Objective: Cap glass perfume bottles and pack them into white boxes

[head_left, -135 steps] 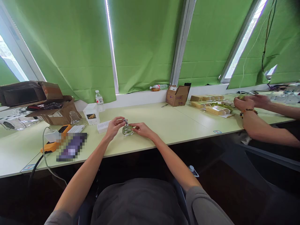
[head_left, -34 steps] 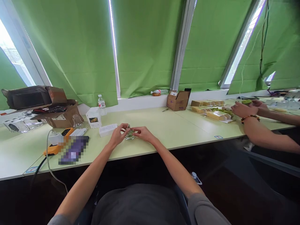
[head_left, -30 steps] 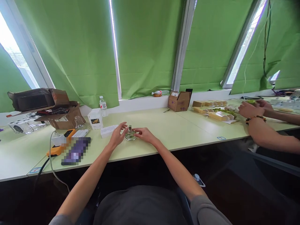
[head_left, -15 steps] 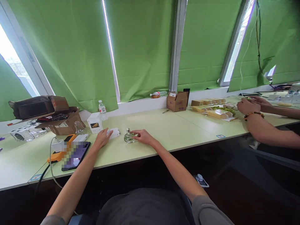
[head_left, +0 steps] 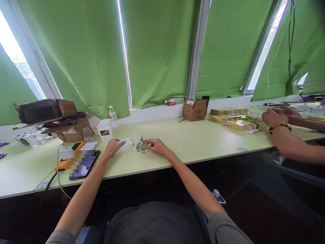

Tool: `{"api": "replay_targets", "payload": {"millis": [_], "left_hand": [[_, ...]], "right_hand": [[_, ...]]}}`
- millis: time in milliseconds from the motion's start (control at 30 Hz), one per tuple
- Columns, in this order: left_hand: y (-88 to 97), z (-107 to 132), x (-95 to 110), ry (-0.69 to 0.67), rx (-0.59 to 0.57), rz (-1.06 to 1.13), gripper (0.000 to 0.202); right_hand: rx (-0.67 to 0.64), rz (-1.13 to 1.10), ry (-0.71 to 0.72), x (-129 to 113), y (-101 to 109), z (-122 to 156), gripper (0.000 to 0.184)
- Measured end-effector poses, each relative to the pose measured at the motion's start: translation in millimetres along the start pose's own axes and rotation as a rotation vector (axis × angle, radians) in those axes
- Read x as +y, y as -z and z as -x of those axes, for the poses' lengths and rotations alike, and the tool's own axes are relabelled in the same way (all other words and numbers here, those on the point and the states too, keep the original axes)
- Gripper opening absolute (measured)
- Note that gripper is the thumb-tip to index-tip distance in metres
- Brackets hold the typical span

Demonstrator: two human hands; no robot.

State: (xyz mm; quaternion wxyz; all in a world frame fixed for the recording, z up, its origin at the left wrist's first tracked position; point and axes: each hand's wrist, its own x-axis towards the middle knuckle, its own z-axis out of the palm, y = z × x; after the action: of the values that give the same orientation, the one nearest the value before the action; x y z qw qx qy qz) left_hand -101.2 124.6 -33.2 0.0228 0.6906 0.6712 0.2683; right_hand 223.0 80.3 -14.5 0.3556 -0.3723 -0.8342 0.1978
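Note:
A small glass perfume bottle (head_left: pixel 142 147) with greenish liquid and a silver cap stands upright on the table. My right hand (head_left: pixel 156 147) has its thumb and fingers against the bottle's right side. To the left, a flat white piece of packaging (head_left: pixel 126 145) with faint print lies on the tabletop. My left hand (head_left: pixel 113 147) is on its left end, the thumb over it and the other fingers partly hidden. Just behind that hand is an upright white box (head_left: pixel 105 130) with a gold picture on a dark patch.
A phone (head_left: pixel 87 164), an orange device (head_left: pixel 62 165) and cables lie at left, before open cardboard boxes (head_left: pixel 68 132). A water bottle (head_left: pixel 112 113) stands behind the white box. A brown carton (head_left: pixel 195 109) is at the back. At right, another person's hands (head_left: pixel 276 117) work near small boxes (head_left: pixel 241 125).
The view has shifted slightly, so the table things sit a little further right. Both hands stay nearly in place, and the packaging under my left hand looks slightly more raised.

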Motion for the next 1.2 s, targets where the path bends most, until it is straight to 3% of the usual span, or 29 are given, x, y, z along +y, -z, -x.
{"api": "replay_targets", "payload": {"millis": [167, 400, 533, 767, 1033, 1200], "left_hand": [[2.1, 6, 6, -0.008, -0.046, 0.024, 0.079], [3.3, 13, 13, -0.160, -0.093, -0.002, 0.083], [3.3, 15, 17, -0.124, -0.048, 0.049, 0.084], [6.5, 18, 29, 0.007, 0.009, 0.321, 0.080], [10.9, 22, 42, -0.052, 0.000, 0.512, 0.059], [14.3, 30, 54, -0.092, 0.074, 0.658, 0.055]], "right_hand": [[0.051, 0.138, -0.005, 1, 1, -2, 0.033], [0.114, 0.274, -0.068, 6, 2, -3, 0.033], [0.123, 0.300, -0.076, 8, 1, -3, 0.035], [0.156, 0.249, -0.114, 9, 0, -1, 0.048], [0.154, 0.202, -0.103, 8, 0, -1, 0.047], [0.172, 0.200, -0.097, 9, -1, -2, 0.047]]}}
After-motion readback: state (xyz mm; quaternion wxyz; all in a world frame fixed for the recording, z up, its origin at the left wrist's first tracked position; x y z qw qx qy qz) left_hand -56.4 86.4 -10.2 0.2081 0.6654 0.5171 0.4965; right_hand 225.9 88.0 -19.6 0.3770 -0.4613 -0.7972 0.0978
